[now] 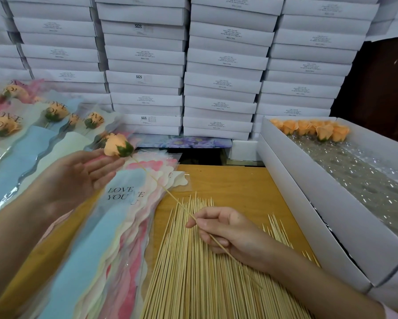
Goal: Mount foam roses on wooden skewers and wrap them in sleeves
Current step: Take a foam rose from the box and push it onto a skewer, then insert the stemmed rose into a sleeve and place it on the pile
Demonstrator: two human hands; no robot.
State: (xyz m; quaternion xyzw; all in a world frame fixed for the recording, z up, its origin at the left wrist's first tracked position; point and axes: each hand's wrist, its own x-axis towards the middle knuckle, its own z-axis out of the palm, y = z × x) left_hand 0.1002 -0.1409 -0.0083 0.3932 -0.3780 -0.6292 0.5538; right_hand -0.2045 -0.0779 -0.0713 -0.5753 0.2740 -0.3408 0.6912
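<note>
An orange foam rose [115, 145] with a green base sits on the tip of a wooden skewer [168, 192]. My right hand [225, 231] pinches that skewer near its lower half and holds it slanted up to the left. My left hand [83, 176] is open, palm up, its straight fingertips touching the rose's underside. Below the rose lies a fanned stack of sleeves [115, 226] in blue, pink and cream, printed "LOVE YOU". A heap of loose skewers [193, 272] lies on the wooden table [239, 180] under my right hand.
Several finished wrapped roses [53, 112] lie at the left. An open white box [313, 194] at the right holds orange rose heads [317, 130] at its far end and a clear plastic tray. Stacked white boxes [216, 65] form a wall behind.
</note>
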